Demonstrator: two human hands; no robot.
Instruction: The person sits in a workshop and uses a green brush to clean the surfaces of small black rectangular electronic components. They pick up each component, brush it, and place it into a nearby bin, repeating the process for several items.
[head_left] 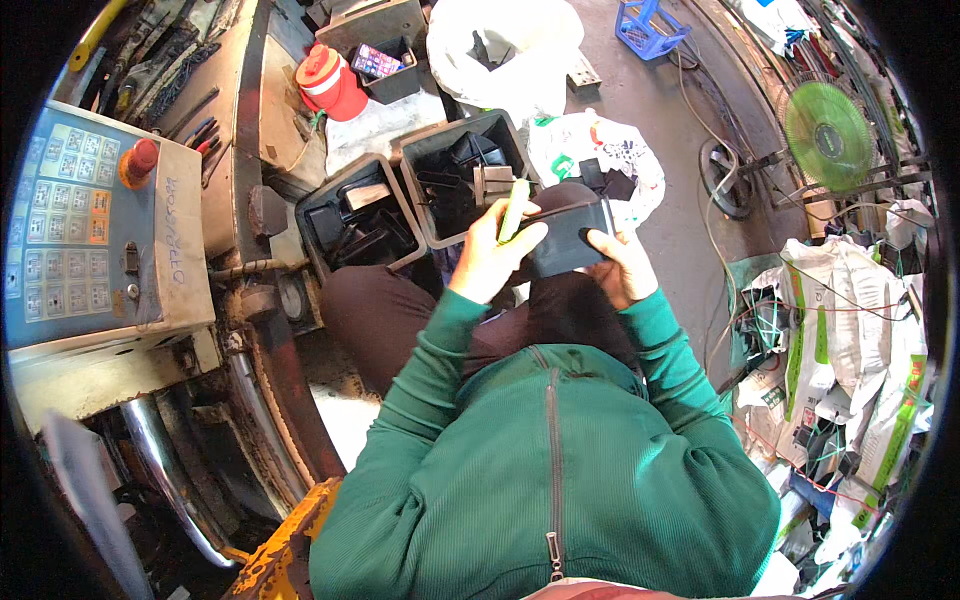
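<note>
Over my lap, my right hand point(626, 266) grips the right edge of a flat black plastic piece point(568, 243), thumb on top. My left hand point(490, 252) is closed round a slim yellow-green handled tool point(514, 210), held upright; its working end cannot be made out. The left thumb lies against the black piece's left side. Just beyond my knees stand two dark bins, a left bin point(408, 222) and a right bin point(452, 130), both with black plastic parts in them. A white plastic bag point(640, 150) sits open beyond the black piece.
A machine control panel point(95, 215) with a red button stands at left. Farther off are a red-orange jug point(330, 85), a large white sack point(545, 40) and a blue crate point(650, 32). At right are a green fan point(828, 138), floor cables and piled white sacks point(845, 310).
</note>
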